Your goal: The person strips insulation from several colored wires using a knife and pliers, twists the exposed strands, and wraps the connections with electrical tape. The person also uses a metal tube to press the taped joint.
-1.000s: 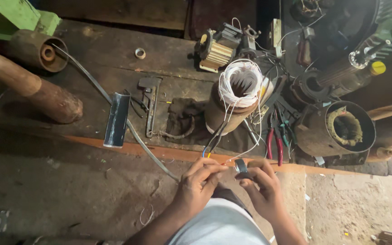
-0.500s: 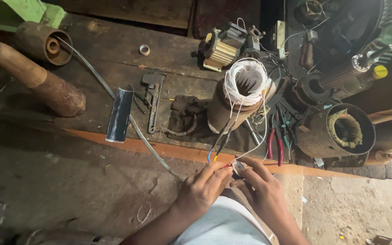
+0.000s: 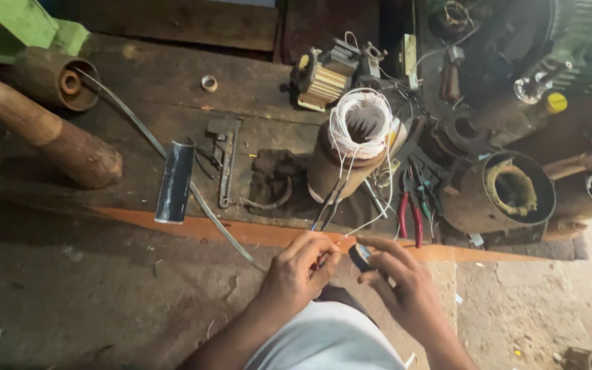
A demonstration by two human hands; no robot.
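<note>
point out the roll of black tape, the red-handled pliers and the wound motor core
roll of black tape (image 3: 360, 257), head view, on its dark outer side.
red-handled pliers (image 3: 410, 218), head view, on the red handles.
wound motor core (image 3: 359, 127), head view, on the white winding at its top.

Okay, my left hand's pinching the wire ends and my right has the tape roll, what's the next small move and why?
Probably bring the black tape roll in the right hand across to the wire ends pinched in the left hand and lay its free end on them. The roll sits just beside the pinch, and the wires run taut up to the stator winding.
</note>
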